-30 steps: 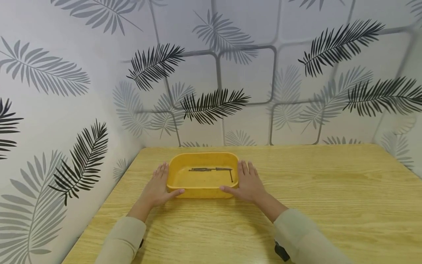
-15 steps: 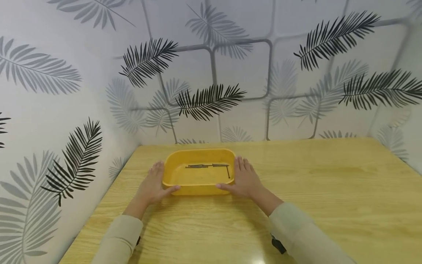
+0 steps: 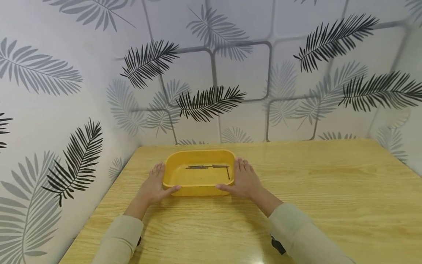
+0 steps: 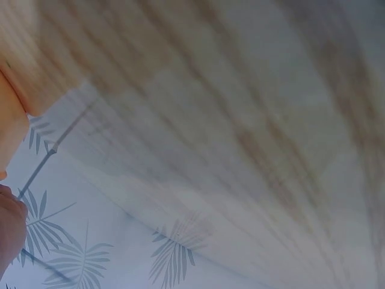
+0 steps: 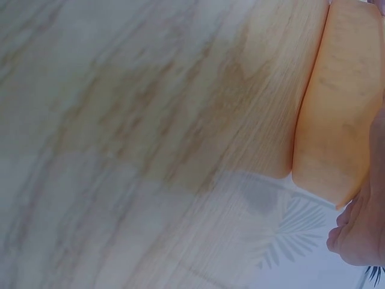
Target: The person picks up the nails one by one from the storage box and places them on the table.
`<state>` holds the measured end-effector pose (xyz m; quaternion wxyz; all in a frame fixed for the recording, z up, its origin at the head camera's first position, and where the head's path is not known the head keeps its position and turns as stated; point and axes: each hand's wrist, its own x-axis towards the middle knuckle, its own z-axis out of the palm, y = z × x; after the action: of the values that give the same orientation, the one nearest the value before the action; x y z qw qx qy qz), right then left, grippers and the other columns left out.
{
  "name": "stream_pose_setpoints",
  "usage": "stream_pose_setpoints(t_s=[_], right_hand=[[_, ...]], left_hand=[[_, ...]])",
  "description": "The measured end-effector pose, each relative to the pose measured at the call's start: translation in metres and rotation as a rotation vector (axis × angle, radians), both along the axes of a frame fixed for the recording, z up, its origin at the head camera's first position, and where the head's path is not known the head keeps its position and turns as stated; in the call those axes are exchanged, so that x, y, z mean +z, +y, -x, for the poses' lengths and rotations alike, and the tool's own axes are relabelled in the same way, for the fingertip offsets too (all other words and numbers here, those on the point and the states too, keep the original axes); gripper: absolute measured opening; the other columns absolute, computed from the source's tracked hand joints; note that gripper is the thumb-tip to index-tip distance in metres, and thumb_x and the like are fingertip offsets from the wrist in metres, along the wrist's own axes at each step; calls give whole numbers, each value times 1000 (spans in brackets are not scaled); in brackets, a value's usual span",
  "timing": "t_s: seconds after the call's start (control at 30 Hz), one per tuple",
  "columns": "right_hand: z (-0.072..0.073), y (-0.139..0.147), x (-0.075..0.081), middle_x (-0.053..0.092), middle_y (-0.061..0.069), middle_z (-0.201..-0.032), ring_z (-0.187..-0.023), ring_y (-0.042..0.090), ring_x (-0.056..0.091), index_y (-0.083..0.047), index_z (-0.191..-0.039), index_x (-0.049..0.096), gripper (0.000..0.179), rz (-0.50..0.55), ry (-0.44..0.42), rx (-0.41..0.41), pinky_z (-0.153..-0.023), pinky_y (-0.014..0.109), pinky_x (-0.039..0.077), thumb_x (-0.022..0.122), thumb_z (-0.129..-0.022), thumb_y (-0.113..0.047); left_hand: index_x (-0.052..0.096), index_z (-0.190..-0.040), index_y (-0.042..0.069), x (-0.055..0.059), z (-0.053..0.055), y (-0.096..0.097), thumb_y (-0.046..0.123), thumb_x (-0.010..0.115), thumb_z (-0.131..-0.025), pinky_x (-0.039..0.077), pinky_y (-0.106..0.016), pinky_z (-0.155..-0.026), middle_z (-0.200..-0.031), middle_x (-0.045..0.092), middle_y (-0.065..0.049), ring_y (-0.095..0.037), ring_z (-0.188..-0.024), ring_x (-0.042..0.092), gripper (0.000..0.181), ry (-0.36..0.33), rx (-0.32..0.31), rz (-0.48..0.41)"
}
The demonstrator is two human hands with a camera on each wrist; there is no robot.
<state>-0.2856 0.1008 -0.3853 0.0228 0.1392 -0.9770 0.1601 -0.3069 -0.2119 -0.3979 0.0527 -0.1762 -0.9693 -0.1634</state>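
Note:
A shallow yellow plastic tray point(image 3: 197, 191) rests on the table between both hands. Several thin dark nails point(image 3: 197, 167) lie inside it, mostly in a row, and one nail point(image 3: 228, 173) points toward the front at the right end. My left hand point(image 3: 152, 187) lies against the tray's left side, fingers straight and thumb along the front wall. On the opposite side, my right hand point(image 3: 246, 182) presses the right wall the same way, its thumb at the front corner. The right wrist view shows the tray's wall point(image 5: 337, 96) beside the right hand point(image 5: 364, 232).
The wood-grain table point(image 3: 323, 190) extends far to the right of the tray. Behind it and on the left stand walls with a leaf pattern point(image 3: 211, 104). A small dark object point(image 3: 278, 245) shows beneath the right sleeve.
The head view has shifted slightly, so tray and hands appear a little farther left and higher. Both hands keep their places on the tray, and the nails lie as before.

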Motion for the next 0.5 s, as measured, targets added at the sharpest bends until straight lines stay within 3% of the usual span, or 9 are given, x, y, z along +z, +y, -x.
stream_pose_setpoints(t_s=[0.5], right_hand=[[1, 0, 0, 12, 29, -151, -141, 43, 10, 11, -144, 10, 108, -5, -11, -8, -116, 51, 14, 49, -81, -68]], left_hand=[[8, -145, -9, -2, 1, 0, 61, 54, -83, 10, -51, -116, -153, 11, -27, -41, -142, 9, 104, -18, 9, -15]])
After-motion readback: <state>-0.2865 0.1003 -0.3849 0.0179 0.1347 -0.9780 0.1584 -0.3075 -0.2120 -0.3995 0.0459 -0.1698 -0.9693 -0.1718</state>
